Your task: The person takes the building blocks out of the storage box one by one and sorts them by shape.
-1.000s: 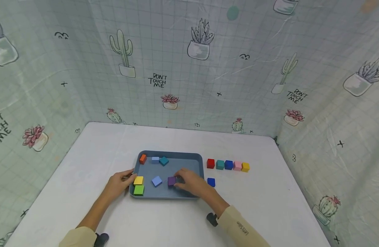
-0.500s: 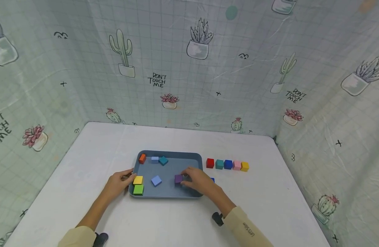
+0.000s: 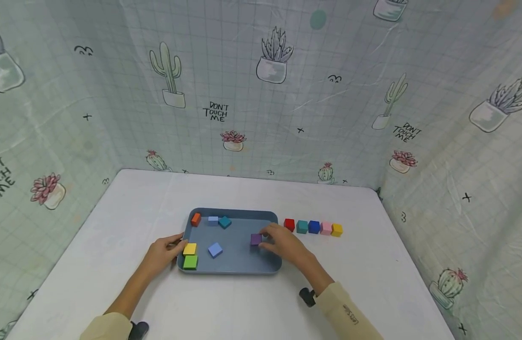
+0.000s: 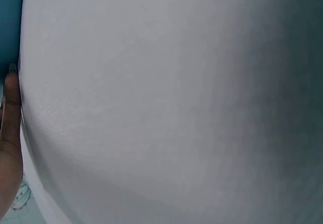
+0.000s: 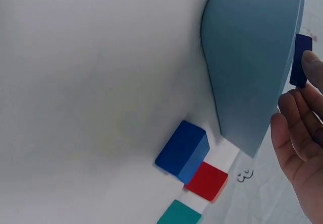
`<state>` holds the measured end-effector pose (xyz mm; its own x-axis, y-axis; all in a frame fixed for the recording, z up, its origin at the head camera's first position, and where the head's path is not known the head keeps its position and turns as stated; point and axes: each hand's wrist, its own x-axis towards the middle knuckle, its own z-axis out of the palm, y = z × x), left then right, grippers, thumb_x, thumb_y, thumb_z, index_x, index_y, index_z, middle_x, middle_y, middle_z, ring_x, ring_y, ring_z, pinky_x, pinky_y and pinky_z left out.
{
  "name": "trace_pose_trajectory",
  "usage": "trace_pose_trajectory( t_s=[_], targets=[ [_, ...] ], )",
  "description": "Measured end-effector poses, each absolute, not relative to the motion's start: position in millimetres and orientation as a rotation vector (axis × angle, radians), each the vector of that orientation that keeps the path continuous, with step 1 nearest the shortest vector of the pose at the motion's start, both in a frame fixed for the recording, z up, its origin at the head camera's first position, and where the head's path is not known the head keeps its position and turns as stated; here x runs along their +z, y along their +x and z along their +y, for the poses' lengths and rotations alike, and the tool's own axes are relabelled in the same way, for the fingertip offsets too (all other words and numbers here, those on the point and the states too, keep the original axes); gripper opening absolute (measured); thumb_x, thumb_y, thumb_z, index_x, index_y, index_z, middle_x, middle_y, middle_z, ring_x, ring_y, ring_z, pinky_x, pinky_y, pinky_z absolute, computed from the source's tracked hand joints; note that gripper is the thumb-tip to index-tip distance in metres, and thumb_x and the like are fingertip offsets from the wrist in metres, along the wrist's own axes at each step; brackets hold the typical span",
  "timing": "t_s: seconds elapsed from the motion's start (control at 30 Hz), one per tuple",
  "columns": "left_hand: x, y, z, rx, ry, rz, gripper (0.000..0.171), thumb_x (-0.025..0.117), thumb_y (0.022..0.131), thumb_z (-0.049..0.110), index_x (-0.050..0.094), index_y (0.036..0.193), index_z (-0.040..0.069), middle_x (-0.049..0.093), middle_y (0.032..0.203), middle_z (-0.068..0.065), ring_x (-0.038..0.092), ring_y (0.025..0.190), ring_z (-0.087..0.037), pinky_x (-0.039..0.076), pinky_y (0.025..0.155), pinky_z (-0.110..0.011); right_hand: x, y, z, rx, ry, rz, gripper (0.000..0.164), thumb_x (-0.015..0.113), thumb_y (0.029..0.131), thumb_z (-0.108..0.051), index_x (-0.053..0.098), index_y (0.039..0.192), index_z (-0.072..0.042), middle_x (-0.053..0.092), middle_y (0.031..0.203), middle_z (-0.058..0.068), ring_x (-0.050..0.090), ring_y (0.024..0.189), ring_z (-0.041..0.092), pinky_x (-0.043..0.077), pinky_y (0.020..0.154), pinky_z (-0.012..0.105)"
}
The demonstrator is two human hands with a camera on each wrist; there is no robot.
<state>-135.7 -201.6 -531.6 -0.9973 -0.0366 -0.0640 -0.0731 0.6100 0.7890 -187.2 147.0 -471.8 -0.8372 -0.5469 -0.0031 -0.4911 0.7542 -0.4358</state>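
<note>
A purple block is pinched between the thumb and fingers of my right hand, over the right part of the blue-grey tray. In the right wrist view the block shows dark just beyond the tray rim. My left hand grips the tray's left edge, thumb at the rim beside a yellow block. A green block lies in front of the yellow one. Also in the tray are an orange block, two light blue blocks and a teal block.
Right of the tray, a row on the white table holds red, teal, blue, pink and yellow blocks. Another blue block, hidden in the head view, appears in the right wrist view. Patterned cloth surrounds the table.
My right hand has carried the purple block rightward and slightly toward the back of the tray. It now hides the lone blue block in the head view. My left hand stays put.
</note>
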Motion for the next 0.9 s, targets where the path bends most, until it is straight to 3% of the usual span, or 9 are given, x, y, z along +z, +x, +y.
trace_pose_trajectory(
  t_s=[0.23, 0.53, 0.9],
  targets=[
    [-533, -136, -201, 1.358, -0.105, 2.783, 0.056, 0.058, 0.093, 0.034, 0.05, 0.132, -0.005, 0.06, 0.118, -0.021, 0.061, 0.099, -0.03, 0.05, 0.081, -0.04, -467, -189, 159, -0.676, -0.783, 2.865, 0.033, 0.074, 0.083, -0.02, 0.065, 0.113, -0.01, 0.059, 0.099, 0.003, 0.06, 0.093, 0.016, 0.05, 0.077, 0.025],
    [-532, -136, -201, 1.382, -0.093, 2.775, 0.055, 0.06, 0.093, 0.032, 0.051, 0.131, -0.006, 0.062, 0.114, -0.019, 0.061, 0.089, -0.021, 0.049, 0.068, -0.027, -469, -192, 181, -0.747, -0.749, 2.89, 0.032, 0.072, 0.084, -0.024, 0.065, 0.113, -0.009, 0.06, 0.099, 0.0, 0.059, 0.092, 0.015, 0.05, 0.076, 0.025],
    [-532, -135, -201, 1.368, -0.086, 2.781, 0.056, 0.059, 0.093, 0.033, 0.049, 0.132, -0.007, 0.06, 0.118, -0.023, 0.061, 0.092, -0.025, 0.051, 0.071, -0.03, -472, -190, 198, -0.795, -0.663, 2.883, 0.03, 0.073, 0.083, -0.022, 0.066, 0.11, -0.009, 0.061, 0.096, 0.003, 0.058, 0.089, 0.015, 0.05, 0.076, 0.026]
  ],
)
